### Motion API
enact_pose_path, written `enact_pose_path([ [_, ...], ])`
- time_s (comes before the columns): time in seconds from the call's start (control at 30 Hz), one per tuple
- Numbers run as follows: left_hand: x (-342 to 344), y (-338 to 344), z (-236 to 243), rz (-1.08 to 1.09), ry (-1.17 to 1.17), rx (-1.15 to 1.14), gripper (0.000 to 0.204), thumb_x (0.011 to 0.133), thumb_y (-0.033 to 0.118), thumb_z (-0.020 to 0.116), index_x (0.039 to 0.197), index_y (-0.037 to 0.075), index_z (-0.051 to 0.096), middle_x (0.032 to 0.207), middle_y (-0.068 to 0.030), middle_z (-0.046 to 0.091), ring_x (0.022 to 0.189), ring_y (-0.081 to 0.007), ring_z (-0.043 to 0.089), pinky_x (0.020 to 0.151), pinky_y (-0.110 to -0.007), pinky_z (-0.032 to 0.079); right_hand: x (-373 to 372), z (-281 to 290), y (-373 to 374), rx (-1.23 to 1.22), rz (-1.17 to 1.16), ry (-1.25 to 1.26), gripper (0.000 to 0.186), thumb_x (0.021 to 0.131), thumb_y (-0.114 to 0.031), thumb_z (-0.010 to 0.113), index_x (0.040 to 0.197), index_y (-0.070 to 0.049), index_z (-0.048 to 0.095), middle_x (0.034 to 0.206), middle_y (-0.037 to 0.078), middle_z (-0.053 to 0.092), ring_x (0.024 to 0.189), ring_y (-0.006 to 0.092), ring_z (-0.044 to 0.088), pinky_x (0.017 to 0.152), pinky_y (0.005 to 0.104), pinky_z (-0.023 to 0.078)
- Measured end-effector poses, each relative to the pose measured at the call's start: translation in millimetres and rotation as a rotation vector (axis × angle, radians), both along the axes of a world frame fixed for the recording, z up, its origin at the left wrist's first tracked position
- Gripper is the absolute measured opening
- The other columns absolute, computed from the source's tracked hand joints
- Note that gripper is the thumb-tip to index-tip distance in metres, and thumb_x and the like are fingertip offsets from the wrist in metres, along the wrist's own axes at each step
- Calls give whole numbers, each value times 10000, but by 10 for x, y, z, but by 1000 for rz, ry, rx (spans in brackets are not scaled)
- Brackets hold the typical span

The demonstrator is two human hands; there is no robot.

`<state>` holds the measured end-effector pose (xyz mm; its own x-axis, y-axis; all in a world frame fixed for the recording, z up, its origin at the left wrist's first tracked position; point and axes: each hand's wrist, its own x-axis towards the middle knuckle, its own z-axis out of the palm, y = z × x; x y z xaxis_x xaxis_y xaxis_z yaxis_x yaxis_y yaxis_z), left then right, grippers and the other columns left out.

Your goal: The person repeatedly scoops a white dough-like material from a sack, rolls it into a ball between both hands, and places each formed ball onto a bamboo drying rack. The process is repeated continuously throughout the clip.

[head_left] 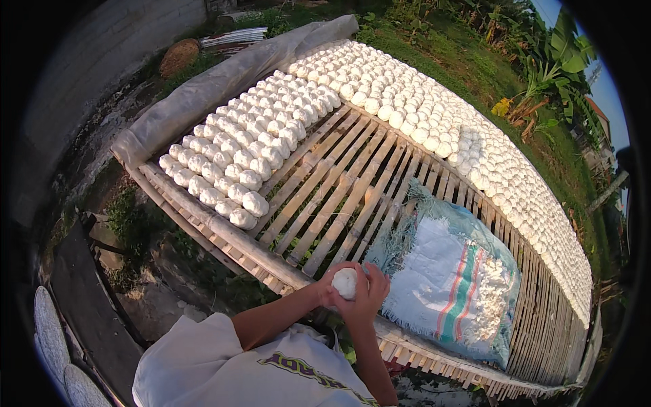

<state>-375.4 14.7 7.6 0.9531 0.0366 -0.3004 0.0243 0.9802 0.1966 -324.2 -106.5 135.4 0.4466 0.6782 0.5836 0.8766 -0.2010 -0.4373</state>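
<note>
Left grip [326, 287] and right grip [362, 297] sandwich the ball [345, 283] (white).

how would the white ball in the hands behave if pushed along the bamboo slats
The white ball would probably roll, being nearly round, though the gaps between the bamboo slats could catch it. It may be crumbly: similar-looking white crumbs lie on the woven sack. Its matte look suggests little slipperiness in the fingers.

On the rack [339, 186], balls [230, 149] left and far side, sack [424, 285] right, beyond its left end apparently a wall [115, 47].
</note>
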Motion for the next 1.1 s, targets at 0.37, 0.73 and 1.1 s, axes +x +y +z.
enact_pose_path([
  [0.37, -984, 709, 667, 608, 149, 312, 639, 1144, 542, 241, 1449, 57, 523, 1395, -149, 645, 1317, -301, 608, 1142, -442, 465, -838, -274, 1343, 187, 121, 739, 830, 819, -275, 897, 1471, 13, 472, 1417, 250, 540, 1292, 379, 571, 1075, 472, 488],
  [0.73, -1717, 1438, 153, 460, 709, 2338, 261, 806, 214, 677, 1040, 100, 689, 862, -66, 671, 904, -277, 664, 822, -436, 465, -360, -985, 3022, 48, 183, 1308, 671, 874, -235, 884, 1377, -20, 495, 1231, 123, 629, 1078, 222, 661, 886, 377, 578],
  [1.1, -1743, 1473, 75, 450, 720, 2372, 214, 728, 249, 678, 881, 107, 633, 820, -45, 657, 811, -235, 622, 742, -392, 445, -349, -1501, 4106, -115, 383, 898, 696, 870, -270, 880, 1402, -22, 506, 1303, 159, 616, 1174, 272, 622, 967, 408, 548],
])
